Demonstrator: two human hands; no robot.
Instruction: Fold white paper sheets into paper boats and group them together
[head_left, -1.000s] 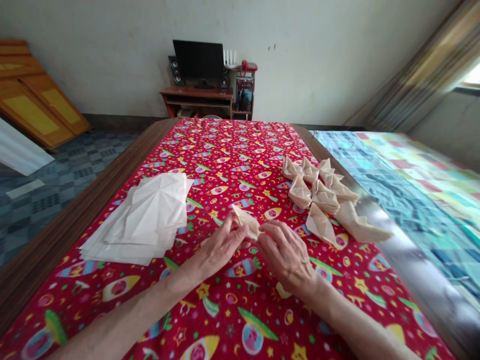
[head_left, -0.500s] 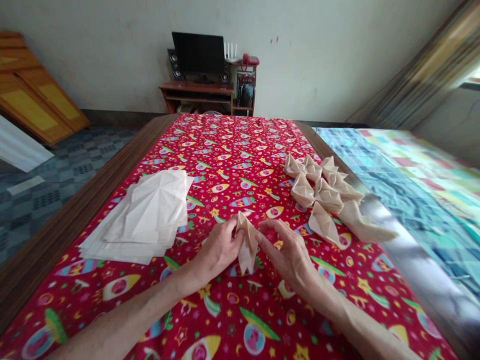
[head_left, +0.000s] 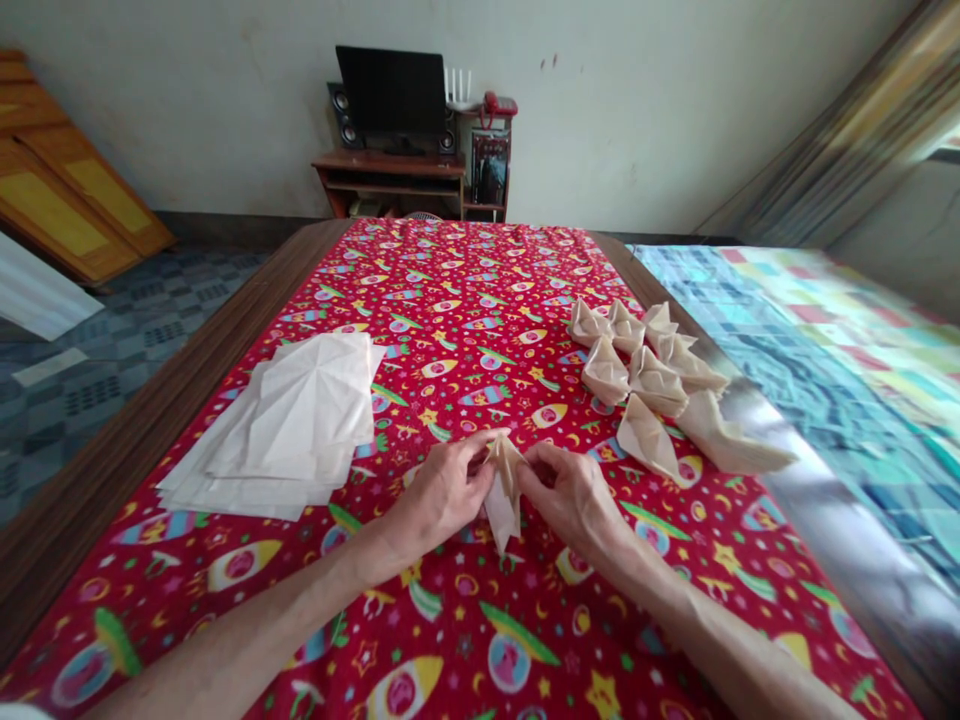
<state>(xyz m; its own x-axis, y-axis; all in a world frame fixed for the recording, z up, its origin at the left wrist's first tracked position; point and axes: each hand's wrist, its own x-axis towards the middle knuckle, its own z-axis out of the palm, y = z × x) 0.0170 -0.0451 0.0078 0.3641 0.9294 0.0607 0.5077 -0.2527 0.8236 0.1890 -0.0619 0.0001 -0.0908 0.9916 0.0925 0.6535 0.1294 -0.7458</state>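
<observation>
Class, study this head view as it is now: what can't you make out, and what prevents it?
Head view: gripped edges of the folded paper, covered by the left hand and right hand.
Head view: the sheet count in the paper stack; upper sheets cover lower ones.
Head view: parts of the back folded pieces, behind nearer ones.
Head view: the rest of the wooden cabinet, cut off by the left edge.
Head view: the curtain's pattern, blurred.

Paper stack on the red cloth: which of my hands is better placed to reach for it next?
Probably your left hand: it is nearer the paper stack, while your right hand is beyond the folded paper. Both hands are at that piece, though.
</observation>
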